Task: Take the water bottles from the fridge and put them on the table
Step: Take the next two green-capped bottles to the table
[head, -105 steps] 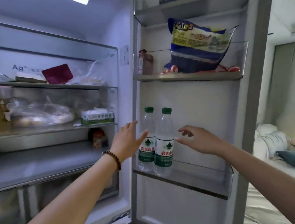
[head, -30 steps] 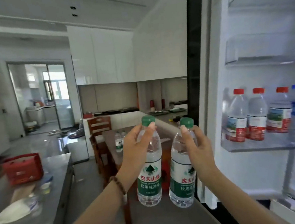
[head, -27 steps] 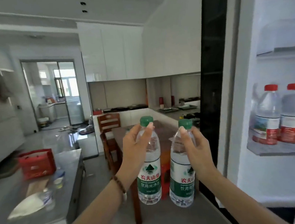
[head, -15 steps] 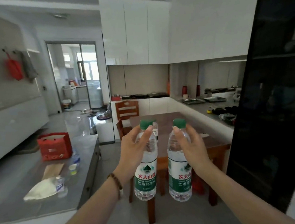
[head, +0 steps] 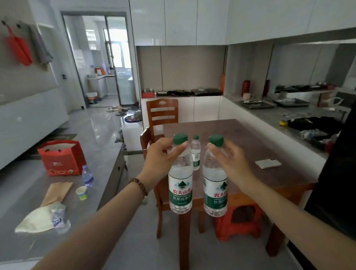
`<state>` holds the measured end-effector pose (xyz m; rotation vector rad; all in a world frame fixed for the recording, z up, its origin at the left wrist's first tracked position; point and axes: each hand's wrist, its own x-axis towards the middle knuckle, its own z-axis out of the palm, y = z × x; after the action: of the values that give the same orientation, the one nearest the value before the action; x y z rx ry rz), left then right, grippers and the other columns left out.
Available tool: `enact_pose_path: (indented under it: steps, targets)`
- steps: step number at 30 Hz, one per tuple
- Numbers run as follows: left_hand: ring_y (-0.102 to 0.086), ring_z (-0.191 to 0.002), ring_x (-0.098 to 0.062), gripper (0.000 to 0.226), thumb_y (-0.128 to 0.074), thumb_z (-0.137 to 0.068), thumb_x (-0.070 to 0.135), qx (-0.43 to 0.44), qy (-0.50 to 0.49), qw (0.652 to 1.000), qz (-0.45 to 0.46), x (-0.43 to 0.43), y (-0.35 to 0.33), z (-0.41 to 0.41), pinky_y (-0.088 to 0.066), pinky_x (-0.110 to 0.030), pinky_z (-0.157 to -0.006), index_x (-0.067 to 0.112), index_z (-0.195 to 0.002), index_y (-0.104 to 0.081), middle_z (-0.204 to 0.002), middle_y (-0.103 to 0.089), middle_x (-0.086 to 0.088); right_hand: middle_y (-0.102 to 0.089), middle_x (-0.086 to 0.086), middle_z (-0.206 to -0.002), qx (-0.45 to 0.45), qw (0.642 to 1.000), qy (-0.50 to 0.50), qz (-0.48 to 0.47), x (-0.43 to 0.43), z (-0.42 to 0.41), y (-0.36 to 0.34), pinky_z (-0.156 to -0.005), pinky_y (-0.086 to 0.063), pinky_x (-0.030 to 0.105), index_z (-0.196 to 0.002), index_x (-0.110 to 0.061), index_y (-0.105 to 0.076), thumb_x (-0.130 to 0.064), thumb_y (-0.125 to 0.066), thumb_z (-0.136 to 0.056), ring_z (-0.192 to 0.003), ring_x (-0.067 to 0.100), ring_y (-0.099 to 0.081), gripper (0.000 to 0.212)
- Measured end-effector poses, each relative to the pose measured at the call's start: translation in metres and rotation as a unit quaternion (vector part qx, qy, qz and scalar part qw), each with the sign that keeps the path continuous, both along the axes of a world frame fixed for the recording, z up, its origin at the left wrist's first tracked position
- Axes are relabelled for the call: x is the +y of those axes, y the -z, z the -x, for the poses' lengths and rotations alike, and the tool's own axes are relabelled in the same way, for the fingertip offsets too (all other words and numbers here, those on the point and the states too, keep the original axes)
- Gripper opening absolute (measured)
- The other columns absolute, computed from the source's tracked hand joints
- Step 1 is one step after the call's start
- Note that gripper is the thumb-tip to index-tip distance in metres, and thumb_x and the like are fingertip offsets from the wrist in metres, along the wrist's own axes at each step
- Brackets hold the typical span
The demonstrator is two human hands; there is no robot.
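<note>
I hold two clear water bottles with green caps and green-and-white labels upright in front of me. My left hand (head: 160,158) grips the left water bottle (head: 180,188) at its neck. My right hand (head: 231,160) grips the right water bottle (head: 215,190) at its neck. Both hang in the air before the near edge of the brown wooden table (head: 245,150). A third green-capped bottle (head: 196,152) stands on the table between the two held ones. The fridge's dark side (head: 349,184) fills the right edge.
A white phone (head: 267,163) lies on the table's right side. Wooden chairs (head: 162,114) stand at its far and left sides, a red stool (head: 237,224) beneath it. A grey counter (head: 24,213) at left holds a red bag (head: 61,158), small bottles and paper.
I took both bottles from the fridge door and turned left away from it. The fridge interior has left the view; the table now lies straight ahead and closer.
</note>
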<state>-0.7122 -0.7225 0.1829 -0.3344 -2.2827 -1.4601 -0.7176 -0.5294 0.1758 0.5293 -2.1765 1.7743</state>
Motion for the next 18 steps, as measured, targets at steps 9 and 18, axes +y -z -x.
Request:
enact_pose_path:
  steps: [9, 18]
  targets:
    - [-0.064, -0.090, -0.016, 0.031, -0.066, -0.078, 0.042, -0.064, 0.032, 0.997, 0.022, -0.023, 0.059, 0.191, -0.054, -0.040, -0.085, 0.022, -0.100, -0.072, -0.096, -0.069, 0.006, -0.068, -0.010, -0.094, -0.083, 0.993, 0.028, -0.074, -0.005, 0.169, 0.059, -0.073, -0.045, 0.017, -0.097, -0.028, -0.065, -0.027, -0.066, -0.083, -0.089, 0.003, -0.063, 0.014]
    - [-0.058, -0.099, -0.015, 0.033, -0.067, -0.081, 0.036, -0.151, 0.016, 0.988, 0.026, -0.032, 0.113, 0.325, -0.045, -0.030, -0.085, 0.020, -0.110, -0.068, -0.103, -0.066, 0.008, -0.069, 0.002, -0.096, -0.184, 0.976, 0.082, -0.085, -0.016, 0.308, 0.114, -0.073, -0.045, 0.023, -0.107, -0.011, -0.068, -0.026, -0.072, -0.079, -0.087, 0.013, -0.062, 0.031]
